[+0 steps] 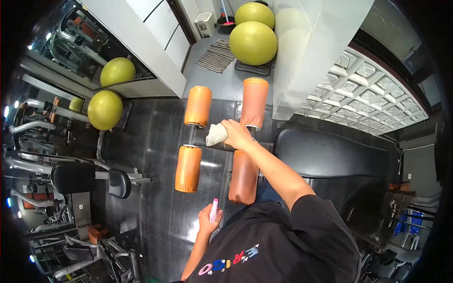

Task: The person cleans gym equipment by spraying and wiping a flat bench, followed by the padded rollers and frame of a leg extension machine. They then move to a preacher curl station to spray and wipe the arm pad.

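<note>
My right hand [237,135] is closed on a pale, folded cloth [217,135], over the metal frame between the foam rollers of a padded bench. Two orange rollers, one far [197,106] and one near [188,169], sit on the left. On the right are two browner ones, the far roller [255,103] and the near roller [243,179]; my right forearm passes over the near one. Lower down, my left hand [209,220] grips a small whitish bottle with a pink top [214,210], held upright beside my body and apart from the rollers.
The black bench pad [330,153] extends to the right of the rollers. Yellow exercise balls stand ahead [253,43] and at left [104,110], near a mirror. Weight machines [73,177] line the left side. A striped mat [215,55] lies by the door.
</note>
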`<state>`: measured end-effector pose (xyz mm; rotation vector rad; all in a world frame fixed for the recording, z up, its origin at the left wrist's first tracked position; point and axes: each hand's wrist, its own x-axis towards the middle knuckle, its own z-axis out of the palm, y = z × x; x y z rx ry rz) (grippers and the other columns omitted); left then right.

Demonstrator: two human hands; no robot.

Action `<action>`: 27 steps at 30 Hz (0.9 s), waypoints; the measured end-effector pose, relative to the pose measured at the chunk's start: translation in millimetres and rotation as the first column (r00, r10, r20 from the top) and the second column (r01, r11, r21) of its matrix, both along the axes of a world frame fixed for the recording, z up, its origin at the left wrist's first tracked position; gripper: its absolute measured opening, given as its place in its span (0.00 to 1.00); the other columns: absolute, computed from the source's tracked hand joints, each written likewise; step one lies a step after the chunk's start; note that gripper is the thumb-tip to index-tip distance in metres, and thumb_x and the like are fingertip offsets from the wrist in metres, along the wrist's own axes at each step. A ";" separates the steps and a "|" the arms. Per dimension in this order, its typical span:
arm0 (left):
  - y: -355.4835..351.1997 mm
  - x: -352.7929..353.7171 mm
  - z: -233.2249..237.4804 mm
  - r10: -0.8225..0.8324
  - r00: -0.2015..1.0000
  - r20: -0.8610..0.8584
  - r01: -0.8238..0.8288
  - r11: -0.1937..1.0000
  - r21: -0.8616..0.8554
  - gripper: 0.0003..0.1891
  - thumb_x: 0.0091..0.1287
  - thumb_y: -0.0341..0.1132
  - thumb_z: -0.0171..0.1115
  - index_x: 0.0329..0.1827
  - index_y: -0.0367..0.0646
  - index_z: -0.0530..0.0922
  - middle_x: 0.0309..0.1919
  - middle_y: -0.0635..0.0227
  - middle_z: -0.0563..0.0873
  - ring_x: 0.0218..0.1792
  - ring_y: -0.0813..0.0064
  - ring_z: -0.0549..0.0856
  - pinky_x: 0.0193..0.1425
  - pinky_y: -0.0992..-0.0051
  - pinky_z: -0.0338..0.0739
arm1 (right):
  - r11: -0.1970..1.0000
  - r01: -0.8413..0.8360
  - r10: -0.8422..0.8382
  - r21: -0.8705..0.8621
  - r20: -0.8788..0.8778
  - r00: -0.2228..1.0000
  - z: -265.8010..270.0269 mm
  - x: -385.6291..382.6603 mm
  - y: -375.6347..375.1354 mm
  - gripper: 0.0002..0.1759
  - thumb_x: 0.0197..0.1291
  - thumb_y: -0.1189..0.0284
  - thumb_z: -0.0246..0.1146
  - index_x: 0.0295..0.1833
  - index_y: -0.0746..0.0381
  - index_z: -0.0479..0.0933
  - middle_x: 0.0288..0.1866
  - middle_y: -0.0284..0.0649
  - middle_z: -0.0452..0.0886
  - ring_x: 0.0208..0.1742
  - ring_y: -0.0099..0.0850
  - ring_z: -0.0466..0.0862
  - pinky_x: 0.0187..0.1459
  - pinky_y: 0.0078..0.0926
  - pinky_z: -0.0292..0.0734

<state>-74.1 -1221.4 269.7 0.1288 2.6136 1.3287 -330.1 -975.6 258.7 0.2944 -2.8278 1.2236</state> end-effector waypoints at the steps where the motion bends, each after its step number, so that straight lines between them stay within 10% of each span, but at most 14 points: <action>1: 0.3 1.2 -4.0 0.023 0.999 0.026 -0.024 0.999 0.040 0.09 0.60 0.36 0.68 0.32 0.41 0.79 0.23 0.56 0.81 0.26 0.56 0.83 0.34 0.65 0.76 | 0.996 -0.066 0.066 0.058 -0.001 0.998 -1.3 -4.0 2.2 0.24 0.46 0.67 0.73 0.50 0.58 0.74 0.47 0.45 0.80 0.49 0.49 0.82 0.51 0.47 0.79; 9: 22.5 -5.9 -10.2 0.025 0.999 0.041 -0.032 0.985 0.167 0.09 0.61 0.35 0.67 0.33 0.39 0.79 0.23 0.59 0.81 0.24 0.61 0.82 0.32 0.67 0.75 | 0.703 -0.428 0.191 0.569 0.428 0.883 48.5 -43.9 -24.1 0.18 0.44 0.66 0.73 0.44 0.56 0.88 0.48 0.41 0.89 0.48 0.39 0.89 0.47 0.36 0.85; 15: 43.0 -21.9 1.8 0.149 0.988 0.035 -0.153 0.971 0.183 0.08 0.60 0.34 0.67 0.33 0.39 0.79 0.23 0.61 0.80 0.24 0.67 0.81 0.32 0.69 0.75 | 0.499 -0.602 0.200 0.623 0.593 0.780 40.1 -64.3 -44.8 0.20 0.46 0.64 0.73 0.48 0.57 0.88 0.49 0.39 0.89 0.47 0.36 0.89 0.47 0.34 0.85; 17: 51.0 -23.9 5.7 0.185 0.983 0.021 -0.185 0.963 0.196 0.07 0.60 0.33 0.67 0.33 0.39 0.79 0.23 0.62 0.80 0.24 0.68 0.80 0.32 0.70 0.75 | 0.769 -0.503 0.271 0.395 0.511 0.816 40.2 -63.8 -28.8 0.22 0.46 0.60 0.72 0.48 0.57 0.88 0.48 0.42 0.89 0.43 0.40 0.90 0.46 0.37 0.84; 19: 56.7 -23.6 8.0 0.232 0.973 0.004 -0.228 0.951 0.208 0.07 0.60 0.33 0.67 0.33 0.40 0.79 0.23 0.64 0.80 0.24 0.70 0.80 0.31 0.70 0.75 | 0.968 -0.148 0.227 -0.202 0.453 0.862 8.0 -66.5 -13.7 0.25 0.50 0.53 0.72 0.45 0.62 0.87 0.44 0.43 0.89 0.43 0.38 0.88 0.46 0.37 0.80; 21: 60.7 -20.8 2.5 0.245 0.969 -0.024 -0.238 0.956 0.172 0.13 0.65 0.39 0.64 0.35 0.36 0.77 0.24 0.68 0.80 0.23 0.79 0.82 0.29 0.77 0.79 | 0.675 0.280 0.104 -0.682 0.465 0.879 -6.1 -42.9 4.3 0.25 0.56 0.52 0.72 0.49 0.63 0.84 0.43 0.38 0.87 0.43 0.31 0.86 0.45 0.33 0.79; 27: 83.9 -11.9 11.2 0.478 0.873 0.100 -0.487 0.843 0.229 0.06 0.59 0.31 0.67 0.34 0.40 0.79 0.24 0.65 0.82 0.25 0.72 0.82 0.33 0.72 0.76 | 0.653 0.412 -0.037 -0.635 0.517 0.855 -11.0 -37.8 93.0 0.18 0.59 0.57 0.72 0.41 0.62 0.83 0.39 0.37 0.86 0.39 0.24 0.84 0.40 0.28 0.79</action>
